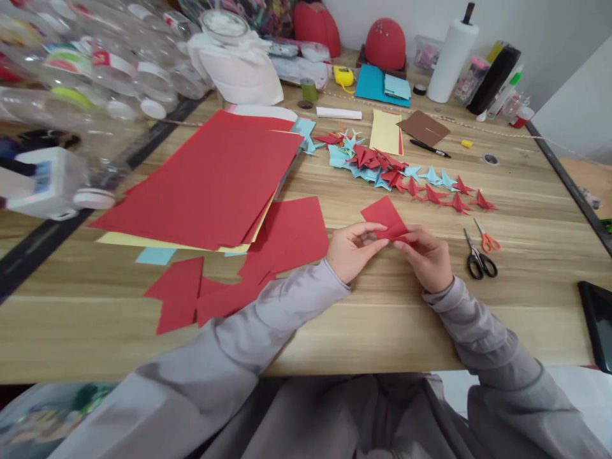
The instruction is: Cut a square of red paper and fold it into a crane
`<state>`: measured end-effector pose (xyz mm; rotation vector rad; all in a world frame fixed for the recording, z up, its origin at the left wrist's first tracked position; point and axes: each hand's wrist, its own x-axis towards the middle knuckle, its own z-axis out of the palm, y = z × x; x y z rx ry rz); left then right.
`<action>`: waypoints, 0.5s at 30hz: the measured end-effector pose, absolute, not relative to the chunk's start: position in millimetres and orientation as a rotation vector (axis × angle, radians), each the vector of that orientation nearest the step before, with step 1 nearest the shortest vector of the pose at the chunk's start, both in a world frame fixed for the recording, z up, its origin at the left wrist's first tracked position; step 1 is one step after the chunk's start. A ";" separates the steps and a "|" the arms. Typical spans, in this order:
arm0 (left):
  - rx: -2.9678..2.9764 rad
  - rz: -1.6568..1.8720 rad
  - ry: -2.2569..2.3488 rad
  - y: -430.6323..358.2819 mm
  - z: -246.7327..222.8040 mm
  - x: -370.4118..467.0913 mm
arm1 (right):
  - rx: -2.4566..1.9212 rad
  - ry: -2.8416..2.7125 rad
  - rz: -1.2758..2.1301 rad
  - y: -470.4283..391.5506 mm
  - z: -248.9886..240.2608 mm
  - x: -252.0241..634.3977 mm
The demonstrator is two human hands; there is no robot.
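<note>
A small red paper square (384, 215) is held up between both hands, its near edge bent where the fingers pinch it. My left hand (352, 248) closes thumb and fingers on its left side. On the right side, my right hand (427, 255) pinches the near corner. Folded red paper cranes (434, 195) and light blue paper cranes (433, 176) lie in a heap and rows beyond the hands. To the left, cut red paper pieces (296, 233) spread beside a stack of large red sheets (215, 178).
Black-handled scissors (479, 262) and small orange scissors (488, 241) lie right of my hands. Farther back are a black pen (430, 148), brown paper (424, 127), yellow paper (385, 132) and a yellow tape measure (343, 77). Plastic bottles (109, 70) crowd the left; a black device (597, 322) sits at the right edge.
</note>
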<state>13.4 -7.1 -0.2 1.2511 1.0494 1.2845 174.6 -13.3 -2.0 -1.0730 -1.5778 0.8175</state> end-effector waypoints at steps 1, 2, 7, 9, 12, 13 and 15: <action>1.257 1.282 1.059 -6.6 -0.6 13.1 | -1.074 -1.567 0.841 -13.2 -2.4 174.5; 1.266 1.282 1.068 -6.4 -1.1 12.9 | -1.078 -1.549 0.859 -13.1 -2.7 174.2; 1.308 1.310 1.134 -7.6 -2.5 14.1 | -1.099 -1.369 0.993 -12.7 -2.4 170.8; 1.289 1.297 1.129 -8.5 -2.2 15.2 | -1.089 -1.277 1.043 -12.3 -1.5 169.3; 1.258 1.284 1.104 -9.0 -1.9 15.9 | -1.074 -1.228 1.130 -11.9 0.7 168.5; 1.254 1.284 1.103 -8.9 -2.0 15.7 | -1.077 -1.245 1.162 -11.9 1.5 168.7; 1.253 1.285 1.109 -8.3 -2.5 15.1 | -1.096 -1.287 1.194 -12.1 2.9 169.4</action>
